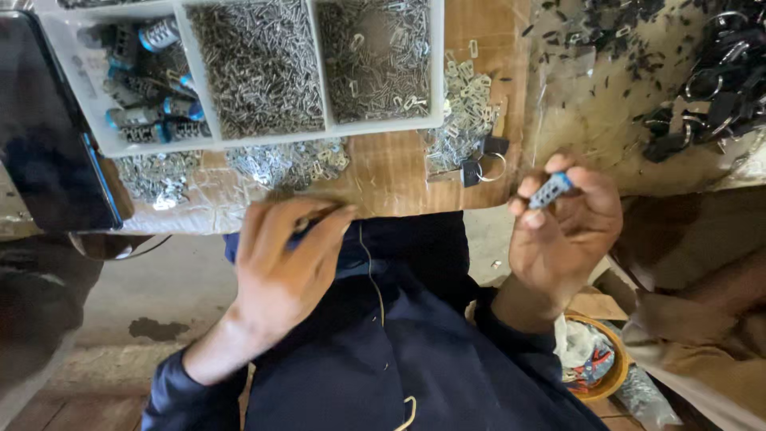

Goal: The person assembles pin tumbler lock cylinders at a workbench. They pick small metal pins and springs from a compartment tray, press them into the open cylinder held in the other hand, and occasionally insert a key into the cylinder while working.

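Observation:
My right hand (562, 231) holds a small grey perforated metal block (550, 191) with a blue end between thumb and fingertips, raised near the table's front edge. My left hand (281, 267) is blurred over my lap, fingers curled around a thin dark tool (307, 226) that barely shows. A white compartment tray (263, 137) lies ahead on the cardboard-covered table (391, 172); it holds several blue-and-grey cylinder parts (152, 80) on the left and heaps of tiny metal pins (259, 64) in the other compartments.
Loose small metal plates (467, 120) and a dark tag with a ring (483, 166) lie beside the tray. Black parts and key rings (710, 80) sit on plastic at right. A dark phone (44, 128) rests at left. An orange bowl (610, 371) stands on the floor.

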{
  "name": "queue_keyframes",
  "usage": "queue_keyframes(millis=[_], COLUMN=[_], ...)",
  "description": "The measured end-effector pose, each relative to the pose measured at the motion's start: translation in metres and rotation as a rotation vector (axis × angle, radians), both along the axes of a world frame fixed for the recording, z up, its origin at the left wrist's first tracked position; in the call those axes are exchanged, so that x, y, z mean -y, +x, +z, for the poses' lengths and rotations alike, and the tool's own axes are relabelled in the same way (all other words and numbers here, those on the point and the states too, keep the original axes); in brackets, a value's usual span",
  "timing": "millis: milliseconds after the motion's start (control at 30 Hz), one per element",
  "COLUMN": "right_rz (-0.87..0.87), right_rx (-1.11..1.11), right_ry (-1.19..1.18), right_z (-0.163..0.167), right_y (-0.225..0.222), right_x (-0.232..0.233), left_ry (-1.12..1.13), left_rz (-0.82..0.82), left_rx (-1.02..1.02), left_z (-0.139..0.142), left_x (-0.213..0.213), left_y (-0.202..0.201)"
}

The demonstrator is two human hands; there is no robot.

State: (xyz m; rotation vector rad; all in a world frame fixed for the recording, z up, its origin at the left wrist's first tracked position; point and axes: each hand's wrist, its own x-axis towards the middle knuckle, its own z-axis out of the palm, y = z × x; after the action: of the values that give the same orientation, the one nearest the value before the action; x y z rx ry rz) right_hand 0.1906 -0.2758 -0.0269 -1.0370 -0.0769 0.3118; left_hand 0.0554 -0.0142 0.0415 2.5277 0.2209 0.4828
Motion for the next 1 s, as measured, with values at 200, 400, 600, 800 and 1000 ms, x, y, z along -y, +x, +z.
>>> queue_keyframes(millis=[200, 400, 600, 800, 1000], right_rz=[0.163, 0.44, 0.661, 0.71, 0.697], right_rx=[-0.002, -0.127, -0.175, -0.106, -0.049], right_ry=[-0.044, 0.016, -0.021, -0.108, -0.088], right_z=[0.027, 0.028, 0.028, 0.037, 0.046], right_y=[-0.015, -0.032, -0.04, -0.045, -0.051], right_x=[-0.009, -0.036, -0.062, -0.081, -0.088], left_ry=[0.015, 0.038, 0.025, 0.051, -0.118], left_rz=[0.128, 0.241, 0.357, 0.337, 0.277], left_rx=[-0.005, 0.004, -0.019, -0.183, -0.09], left_z=[-0.016, -0.026, -0.02, -0.003, 0.004], left_x=[-0.002, -0.015, -0.027, -0.037, -0.048], left_y=[-0.028, -0.05, -0.065, -0.04, -0.043])
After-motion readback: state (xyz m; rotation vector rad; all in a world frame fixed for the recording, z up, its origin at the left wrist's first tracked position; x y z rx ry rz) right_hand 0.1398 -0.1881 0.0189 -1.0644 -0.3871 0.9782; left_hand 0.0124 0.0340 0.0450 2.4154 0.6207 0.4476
